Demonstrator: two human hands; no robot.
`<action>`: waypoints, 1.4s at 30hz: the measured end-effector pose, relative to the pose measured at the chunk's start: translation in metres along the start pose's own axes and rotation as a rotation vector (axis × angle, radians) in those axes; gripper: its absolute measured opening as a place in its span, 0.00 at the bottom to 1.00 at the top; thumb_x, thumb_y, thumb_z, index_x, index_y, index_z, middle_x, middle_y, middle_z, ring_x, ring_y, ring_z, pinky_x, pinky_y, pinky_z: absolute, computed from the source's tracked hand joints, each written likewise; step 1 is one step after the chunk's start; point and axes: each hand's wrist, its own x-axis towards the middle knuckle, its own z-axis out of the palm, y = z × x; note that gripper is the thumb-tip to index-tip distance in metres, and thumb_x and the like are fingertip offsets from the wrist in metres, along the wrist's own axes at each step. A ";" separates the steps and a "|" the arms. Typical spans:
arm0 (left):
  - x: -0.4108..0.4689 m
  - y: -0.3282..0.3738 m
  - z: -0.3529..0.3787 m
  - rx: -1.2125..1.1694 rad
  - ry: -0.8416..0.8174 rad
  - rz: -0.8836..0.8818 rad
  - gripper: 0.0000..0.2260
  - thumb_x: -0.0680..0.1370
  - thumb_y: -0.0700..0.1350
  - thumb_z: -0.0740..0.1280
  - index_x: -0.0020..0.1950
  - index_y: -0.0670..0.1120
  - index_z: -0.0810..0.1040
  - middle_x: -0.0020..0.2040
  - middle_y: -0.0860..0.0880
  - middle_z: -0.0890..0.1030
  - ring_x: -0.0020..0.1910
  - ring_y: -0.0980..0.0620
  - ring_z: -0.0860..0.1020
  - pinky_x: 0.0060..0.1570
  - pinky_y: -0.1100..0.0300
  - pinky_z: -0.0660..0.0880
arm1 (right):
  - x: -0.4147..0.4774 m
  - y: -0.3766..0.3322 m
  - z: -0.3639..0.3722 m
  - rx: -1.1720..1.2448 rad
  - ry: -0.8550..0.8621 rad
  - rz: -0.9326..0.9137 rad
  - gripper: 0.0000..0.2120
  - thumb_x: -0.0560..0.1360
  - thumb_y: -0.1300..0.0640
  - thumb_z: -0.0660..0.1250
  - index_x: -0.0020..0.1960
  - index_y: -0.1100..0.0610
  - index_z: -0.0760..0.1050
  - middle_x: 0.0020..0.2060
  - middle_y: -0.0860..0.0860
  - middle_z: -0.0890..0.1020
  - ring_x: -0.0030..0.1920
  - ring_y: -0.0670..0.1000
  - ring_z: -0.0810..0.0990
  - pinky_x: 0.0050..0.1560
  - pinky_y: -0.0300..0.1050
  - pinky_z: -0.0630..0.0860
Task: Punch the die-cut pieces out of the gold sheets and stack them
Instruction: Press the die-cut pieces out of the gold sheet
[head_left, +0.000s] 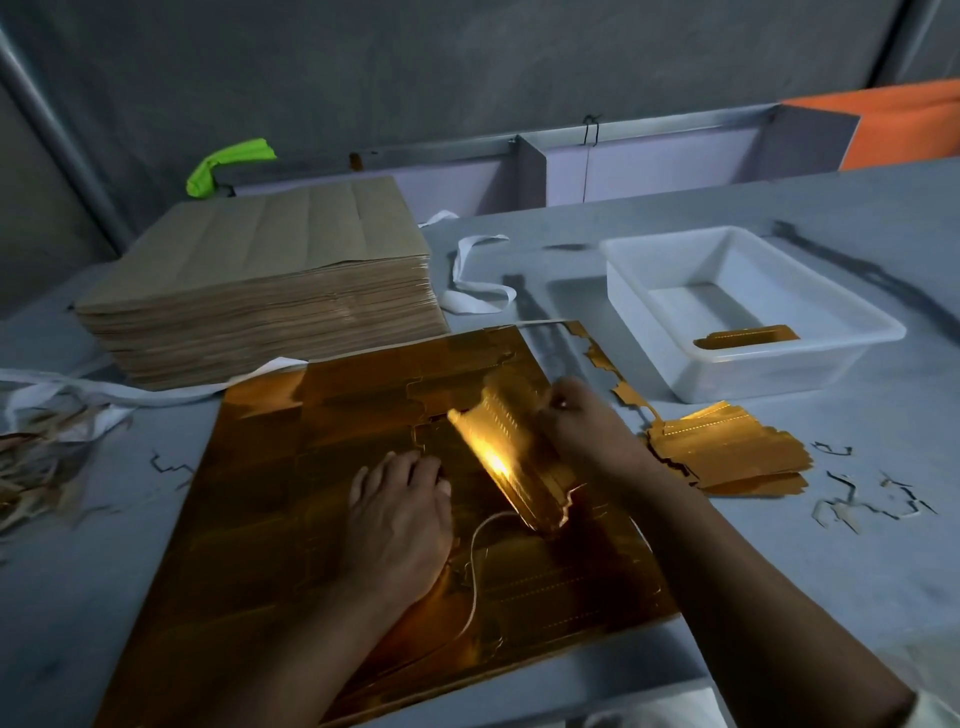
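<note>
A die-cut piece (511, 457), gold and scored with dotted fold lines, stands tilted up out of the gold sheet (291, 519), its near end still at the sheet's surface and its face catching a bright glare. The right hand (582, 423) pinches the piece's far right edge, fingers curled around it. The left hand (400, 514) lies flat on the sheet just left of the piece, fingers spread and pressing down. The sheet lies on a grey table (857, 571), and a jagged gold waste strip (605, 364) trails from its far right corner. Just right of the sheet sits 1 loose stack of punched pieces (727, 454). Beyond that is a white plastic tray (779, 374) holding 1 gold piece (745, 336). Behind the sheet rises a tall pile of brown sheets (260, 296), with a white strap (480, 291) curled beside it. Thin scrap trimmings (862, 501) litter the table at right, and more scraps (36, 467) lie heaped at the left edge.
</note>
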 end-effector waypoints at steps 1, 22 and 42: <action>0.000 0.000 -0.001 0.003 0.000 0.002 0.20 0.83 0.55 0.48 0.73 0.55 0.66 0.73 0.53 0.67 0.75 0.52 0.60 0.75 0.52 0.51 | 0.000 0.000 -0.001 0.133 0.085 0.036 0.02 0.82 0.56 0.59 0.52 0.53 0.69 0.44 0.53 0.76 0.43 0.52 0.77 0.45 0.50 0.77; 0.011 0.005 -0.014 -0.004 -0.105 -0.046 0.19 0.82 0.58 0.55 0.72 0.57 0.65 0.70 0.54 0.68 0.70 0.53 0.66 0.71 0.52 0.64 | -0.002 -0.004 -0.034 0.602 0.350 0.074 0.02 0.80 0.56 0.64 0.49 0.52 0.73 0.45 0.54 0.77 0.44 0.55 0.77 0.38 0.48 0.76; 0.063 0.062 -0.086 -0.915 -0.206 -0.254 0.03 0.79 0.46 0.67 0.50 0.49 0.80 0.48 0.48 0.82 0.50 0.49 0.79 0.50 0.53 0.74 | -0.011 -0.004 -0.016 0.167 0.066 -0.089 0.05 0.80 0.53 0.64 0.46 0.45 0.75 0.46 0.48 0.79 0.47 0.48 0.78 0.44 0.42 0.75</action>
